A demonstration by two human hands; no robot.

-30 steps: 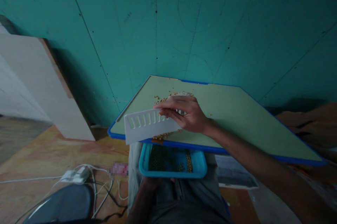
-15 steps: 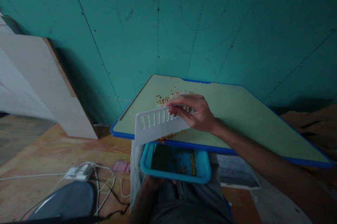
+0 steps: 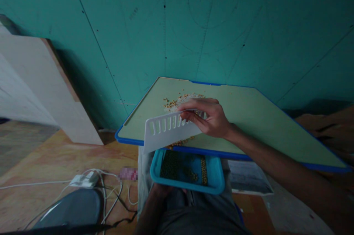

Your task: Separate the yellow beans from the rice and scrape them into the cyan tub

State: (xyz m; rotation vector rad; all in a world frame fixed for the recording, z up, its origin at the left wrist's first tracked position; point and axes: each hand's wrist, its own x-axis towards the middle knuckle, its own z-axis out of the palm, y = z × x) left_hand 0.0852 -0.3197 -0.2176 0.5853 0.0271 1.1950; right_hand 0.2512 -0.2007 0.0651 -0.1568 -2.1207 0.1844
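My right hand [image 3: 208, 118] grips a white slotted plastic scraper [image 3: 168, 131], its fingers closed on the scraper's right end. The scraper stands on a pale green board with a blue rim [image 3: 249, 117], close to the board's near edge. A heap of small tan grains [image 3: 179, 101] lies on the board behind the scraper, and a few grains sit under its lower edge. Below the board edge a blue tray [image 3: 212, 176] holds dark green and tan grains. My left hand [image 3: 162, 189] is under the tray's near rim, with its fingers mostly hidden.
A teal wall [image 3: 177, 25] rises behind the board. A white slanted panel [image 3: 41, 91] leans at the left. On the wooden floor [image 3: 55, 161] lie a white power strip with cables [image 3: 85, 180] and a dark rounded object [image 3: 72, 211].
The scraper and my right hand have shifted a little to the right along the board's near edge. More grains lie in the blue tray than a second ago.
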